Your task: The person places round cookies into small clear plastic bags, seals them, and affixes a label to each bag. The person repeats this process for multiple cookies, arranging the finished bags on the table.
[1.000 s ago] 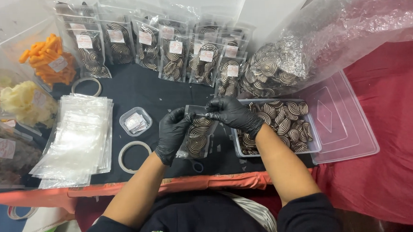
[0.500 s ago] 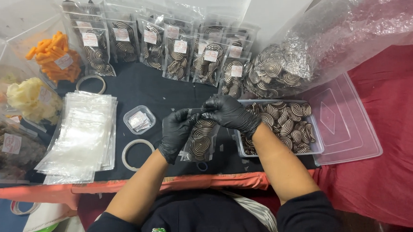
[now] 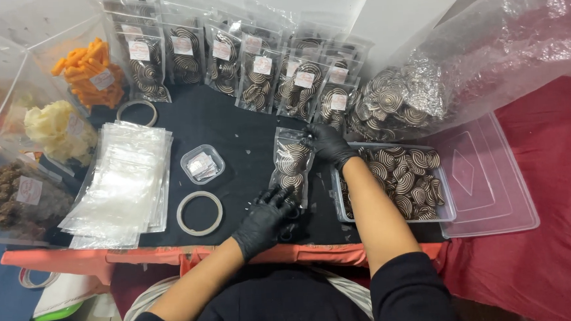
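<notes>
A clear pouch [image 3: 290,165] filled with brown-and-white spiral cookies lies flat on the black table cover [image 3: 232,131]. My left hand [image 3: 267,219], in a black glove, presses on the pouch's near end. My right hand [image 3: 327,143], also gloved, grips the pouch's far top corner. Just right of the pouch stands a clear tub [image 3: 400,180] of loose spiral cookies.
Several filled, labelled pouches [image 3: 255,71] stand in rows at the back. A stack of empty clear bags [image 3: 123,185], a small tub of sachets [image 3: 202,164] and two tape rings [image 3: 199,212] lie left. A tub lid [image 3: 488,172] and large plastic bag [image 3: 488,52] sit right.
The pouch was held up between both hands; it now lies flat on the table. My left hand has dropped to its near end, my right to its far end.
</notes>
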